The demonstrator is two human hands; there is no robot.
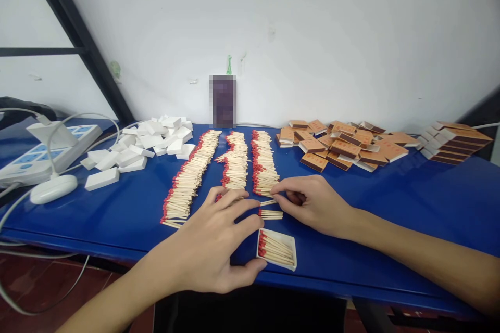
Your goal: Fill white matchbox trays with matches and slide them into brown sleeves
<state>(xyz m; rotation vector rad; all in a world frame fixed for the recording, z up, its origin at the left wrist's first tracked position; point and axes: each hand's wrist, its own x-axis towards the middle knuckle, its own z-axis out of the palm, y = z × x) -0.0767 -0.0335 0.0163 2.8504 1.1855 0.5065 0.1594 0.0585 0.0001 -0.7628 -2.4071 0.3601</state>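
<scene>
A white matchbox tray (294, 250) filled with red-headed matches (278, 247) lies at the table's front edge. My left hand (219, 244) holds the tray's left end between thumb and index finger, its other fingers spread over the middle row of matches (235, 164). With thumb and index finger pinched, my right hand (308, 199) grips the tail end of a match (267, 202) just below the right row of matches (265, 161). A few loose matches (271, 215) lie between that hand and the tray. Further left runs a longer row of matches (191, 177).
White empty trays (150, 135) are heaped at the back left. Orange-brown matchbox sleeves (347, 143) lie piled at the back right, beside a neat stack of boxes (455, 140). A power strip (74, 148) with white cables sits at the left. A blurred dark rectangle (223, 101) stands against the wall.
</scene>
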